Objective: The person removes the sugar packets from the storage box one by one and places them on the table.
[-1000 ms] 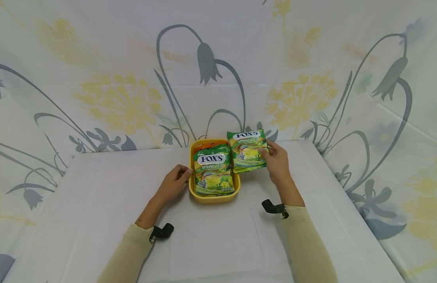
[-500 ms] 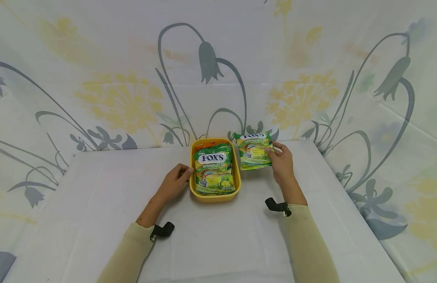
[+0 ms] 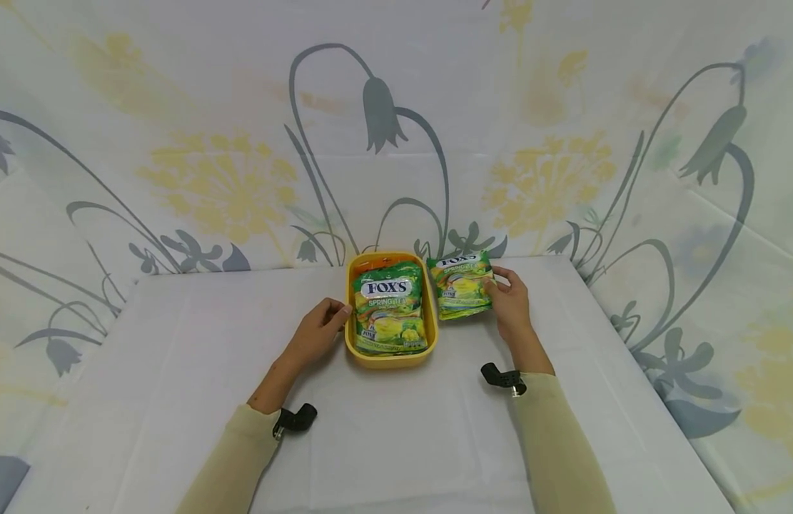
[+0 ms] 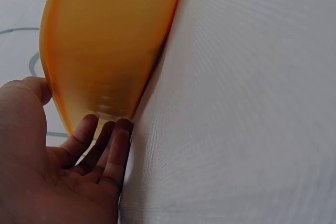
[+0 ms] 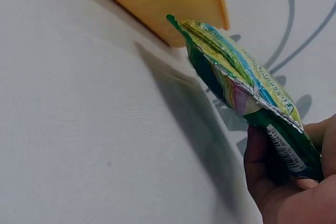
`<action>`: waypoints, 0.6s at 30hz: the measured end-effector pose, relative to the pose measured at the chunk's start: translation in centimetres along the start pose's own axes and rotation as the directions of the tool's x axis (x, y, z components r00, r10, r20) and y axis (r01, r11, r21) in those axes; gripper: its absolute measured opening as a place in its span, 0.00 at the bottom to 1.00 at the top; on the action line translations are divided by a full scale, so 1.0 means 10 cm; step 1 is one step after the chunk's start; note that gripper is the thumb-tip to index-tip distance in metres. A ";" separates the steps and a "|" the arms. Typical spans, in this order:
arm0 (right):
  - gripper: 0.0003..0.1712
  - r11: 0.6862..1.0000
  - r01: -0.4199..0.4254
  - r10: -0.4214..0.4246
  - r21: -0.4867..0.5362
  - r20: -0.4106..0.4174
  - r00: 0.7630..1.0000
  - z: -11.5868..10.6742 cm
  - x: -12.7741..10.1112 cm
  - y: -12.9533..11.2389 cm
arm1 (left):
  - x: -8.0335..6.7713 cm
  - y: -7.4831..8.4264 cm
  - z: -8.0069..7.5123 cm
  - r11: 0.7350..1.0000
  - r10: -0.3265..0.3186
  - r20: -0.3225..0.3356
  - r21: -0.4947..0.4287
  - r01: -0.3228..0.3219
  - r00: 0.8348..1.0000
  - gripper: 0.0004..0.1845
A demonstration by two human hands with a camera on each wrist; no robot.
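Note:
A yellow plastic basket [image 3: 390, 363] stands on the white-covered table with a green Fox's Spring Tea candy bag [image 3: 388, 307] lying face up inside. My left hand [image 3: 316, 331] holds the basket's left side, thumb at the rim and curled fingertips against the outer wall [image 4: 113, 40]. To the right of the basket, my right hand [image 3: 512, 303] pinches a second candy bag [image 3: 462, 287] by its right edge, thumb on the printed front. In the right wrist view this bag [image 5: 241, 82] is tilted above the table, its shadow falling on the cloth.
A white cloth [image 3: 396, 442] covers the table. Behind its far edge rises a flower-printed backdrop [image 3: 396, 128], which also wraps both sides. Each sleeve carries a small black wrist camera, the left one [image 3: 296, 419] and the right one [image 3: 501, 377].
My right hand has carried its candy bag rightward from over the basket's right rim, then lowered it slightly toward me beside the basket. My left hand has stayed at the basket's side.

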State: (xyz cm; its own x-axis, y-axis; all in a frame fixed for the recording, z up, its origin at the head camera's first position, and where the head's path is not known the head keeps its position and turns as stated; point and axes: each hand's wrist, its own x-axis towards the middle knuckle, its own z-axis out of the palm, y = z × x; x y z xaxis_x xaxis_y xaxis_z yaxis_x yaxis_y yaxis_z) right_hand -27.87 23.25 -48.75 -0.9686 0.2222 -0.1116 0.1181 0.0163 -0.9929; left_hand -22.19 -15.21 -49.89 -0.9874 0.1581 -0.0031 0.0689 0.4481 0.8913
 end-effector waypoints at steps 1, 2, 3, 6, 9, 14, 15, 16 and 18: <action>0.28 1.000 -0.001 0.001 -0.008 -0.001 1.000 0.01 0.00 0.01 | 0.00 0.00 0.00 1.000 0.000 0.000 -0.002 0.000 1.000 0.24; 0.28 1.000 -0.002 0.002 -0.013 0.000 1.000 0.02 0.00 0.03 | 0.00 0.00 0.00 1.000 -0.002 0.001 -0.004 0.002 1.000 0.24; 0.28 1.000 -0.002 0.002 -0.017 0.004 1.000 0.03 0.00 0.05 | 0.00 0.01 0.01 1.000 -0.004 0.001 -0.005 0.004 1.000 0.24; 0.28 1.000 0.001 0.000 -0.026 0.012 1.000 0.05 0.00 0.09 | -0.01 0.01 0.01 1.000 -0.006 0.002 -0.011 0.006 1.000 0.24; 0.28 0.999 0.008 -0.007 -0.034 0.018 1.000 0.07 -0.01 0.10 | -0.01 0.02 0.01 1.000 -0.006 -0.001 -0.007 0.006 1.000 0.24; 0.31 0.999 0.010 -0.007 -0.052 0.054 0.999 0.04 -0.01 0.12 | -0.01 0.01 0.01 1.000 -0.014 -0.004 0.010 0.014 1.000 0.24; 0.33 0.998 0.012 -0.007 -0.060 0.070 0.998 0.03 -0.01 0.12 | -0.01 0.01 0.00 1.000 -0.013 -0.004 0.013 0.013 1.000 0.24; 0.35 0.997 0.011 -0.004 -0.070 0.087 0.996 0.02 0.00 0.12 | -0.01 0.01 0.00 1.000 -0.014 -0.005 0.015 0.014 1.000 0.24; 0.39 0.996 0.010 0.001 -0.090 0.126 0.992 0.00 0.02 0.12 | 0.00 0.01 0.00 1.000 -0.009 -0.006 0.018 0.009 1.000 0.24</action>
State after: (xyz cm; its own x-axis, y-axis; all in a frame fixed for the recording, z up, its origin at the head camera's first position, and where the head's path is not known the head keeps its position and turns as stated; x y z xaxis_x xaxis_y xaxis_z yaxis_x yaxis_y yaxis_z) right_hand -27.94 23.31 -49.92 -0.9883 0.0978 -0.1172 0.1275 0.1068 -0.9861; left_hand -22.18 -15.18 -49.82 -0.9889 0.1485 -0.0081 0.0626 0.4650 0.8831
